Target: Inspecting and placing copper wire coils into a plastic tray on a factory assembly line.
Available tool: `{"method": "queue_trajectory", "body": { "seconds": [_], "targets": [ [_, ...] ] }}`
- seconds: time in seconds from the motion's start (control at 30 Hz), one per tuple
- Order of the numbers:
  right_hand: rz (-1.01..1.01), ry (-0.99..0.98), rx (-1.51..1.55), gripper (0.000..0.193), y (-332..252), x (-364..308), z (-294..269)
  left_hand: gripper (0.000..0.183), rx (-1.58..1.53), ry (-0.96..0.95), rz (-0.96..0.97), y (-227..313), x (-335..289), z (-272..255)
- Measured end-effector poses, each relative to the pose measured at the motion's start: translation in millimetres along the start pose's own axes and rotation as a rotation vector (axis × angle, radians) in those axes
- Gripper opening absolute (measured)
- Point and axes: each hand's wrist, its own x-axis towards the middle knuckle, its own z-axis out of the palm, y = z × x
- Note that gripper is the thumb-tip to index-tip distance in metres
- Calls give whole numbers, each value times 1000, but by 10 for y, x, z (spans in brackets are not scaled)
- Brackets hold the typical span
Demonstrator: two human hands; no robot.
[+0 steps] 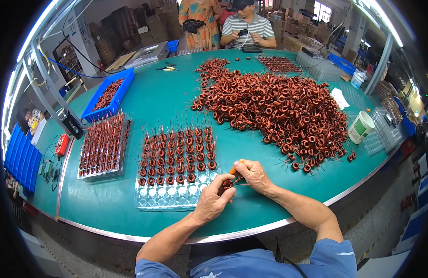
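Beyond the green table (98,204), a person (247,28) in a striped shirt and dark cap, beside another person (200,14) in patterned orange. Toward the right edge — a white bucket (361,127). At left — a red box (62,145) and a ribbed blue crate (22,160). Overhead, a tube light (385,21).

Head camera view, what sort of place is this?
Probably a factory assembly workshop: a heap of reddish-brown wound rings lies on a green worktable, more sit in rows in a clear plastic tray, and a person in a striped shirt is at the far side.
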Motion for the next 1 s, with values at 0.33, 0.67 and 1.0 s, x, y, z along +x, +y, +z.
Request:
{"method": "queue_trajectory", "body": {
  "seconds": [0.33,0.67,1.0],
  "targets": [
    [4,8,5,42,53,9,-2,31,16,-6,9,-10,-4,1],
    [21,10,27,40,55,9,13,29,20,16,29,-21,-11,16],
    [-8,6,5,42,49,11,-5,29,44,-3,52,-13,3,19]
  ]
}}
